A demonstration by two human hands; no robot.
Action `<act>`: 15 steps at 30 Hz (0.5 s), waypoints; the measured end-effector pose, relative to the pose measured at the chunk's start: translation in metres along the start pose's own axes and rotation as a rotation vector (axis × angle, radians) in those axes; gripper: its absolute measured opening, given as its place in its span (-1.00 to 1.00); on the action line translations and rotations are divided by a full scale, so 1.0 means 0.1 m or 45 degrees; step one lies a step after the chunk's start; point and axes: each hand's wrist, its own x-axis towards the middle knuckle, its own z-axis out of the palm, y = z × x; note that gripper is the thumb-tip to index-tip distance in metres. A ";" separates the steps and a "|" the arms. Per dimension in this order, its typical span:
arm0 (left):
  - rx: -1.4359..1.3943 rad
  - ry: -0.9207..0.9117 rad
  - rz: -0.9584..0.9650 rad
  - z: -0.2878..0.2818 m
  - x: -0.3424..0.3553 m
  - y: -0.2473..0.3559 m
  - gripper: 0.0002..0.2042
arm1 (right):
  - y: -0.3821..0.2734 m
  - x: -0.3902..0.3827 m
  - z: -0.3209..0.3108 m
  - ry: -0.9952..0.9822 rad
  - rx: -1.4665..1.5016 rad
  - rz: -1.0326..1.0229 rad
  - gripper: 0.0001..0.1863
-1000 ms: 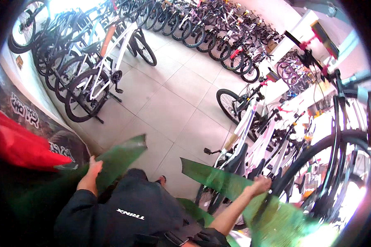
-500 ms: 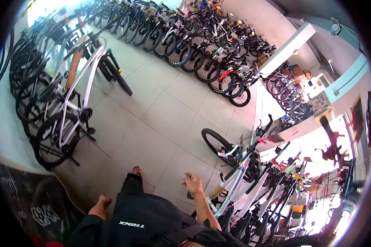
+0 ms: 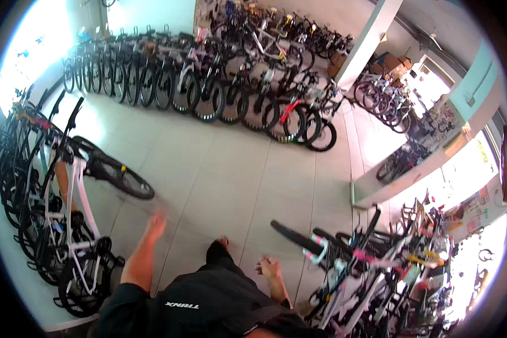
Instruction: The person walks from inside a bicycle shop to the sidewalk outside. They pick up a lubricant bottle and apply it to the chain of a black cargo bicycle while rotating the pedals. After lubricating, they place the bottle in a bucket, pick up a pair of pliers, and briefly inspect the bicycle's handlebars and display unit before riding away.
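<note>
My left hand swings out ahead of me, smeared by motion, so its fingers do not show clearly. It is nearest to the front wheel of a white bicycle on the left, apart from it. My right hand hangs low at my right side, fingers loosely curled and a little apart, with nothing seen in it. Right of that hand stands a white bicycle with pink parts, its front wheel pointing into the aisle. Neither hand touches a bicycle.
A long row of bicycles lines the far side, one with a red fork. More bicycles crowd the left wall and lower right. A white pillar rises behind the row. A pale tiled floor runs between, my foot on it.
My view has turned left and moved forward. My left hand has swung up and forward from beside my body. The right hand stays low, and the bicycles on both sides now appear nearer.
</note>
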 end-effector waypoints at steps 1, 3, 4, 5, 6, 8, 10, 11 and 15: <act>0.204 -0.051 -0.033 -0.13 0.11 -0.10 -0.64 | -0.28 0.34 0.15 -0.035 0.022 0.014 -0.73; 0.349 0.016 0.018 -0.25 -0.01 0.05 -0.70 | -0.95 0.70 0.34 -0.079 0.073 0.105 -0.71; 0.476 -0.110 -0.104 -0.29 0.02 -0.11 -0.71 | -1.29 0.99 0.41 -0.154 0.063 0.064 -0.69; 0.584 -0.226 -0.205 -0.34 0.04 -0.25 -0.72 | -1.63 1.27 0.47 -0.168 0.059 0.002 -0.69; 0.674 -0.363 -0.274 -0.33 0.07 -0.21 -0.73 | -1.99 1.49 0.49 -0.142 0.066 -0.041 -0.69; 0.728 -0.540 -0.390 -0.24 0.04 -0.02 -0.74 | -2.75 1.74 0.41 -0.117 0.090 -0.185 -0.70; 0.730 -0.636 -0.419 -0.06 0.21 0.22 -0.76 | -3.36 2.17 0.30 -0.078 -0.017 -0.330 -0.70; 0.734 -0.678 -0.421 0.05 0.30 0.34 -0.76 | -3.58 2.37 0.20 -0.053 -0.072 -0.389 -0.70; 0.936 -0.885 -0.086 0.70 1.13 0.77 -0.78 | -3.48 3.50 -0.53 0.084 -0.248 -0.260 -0.73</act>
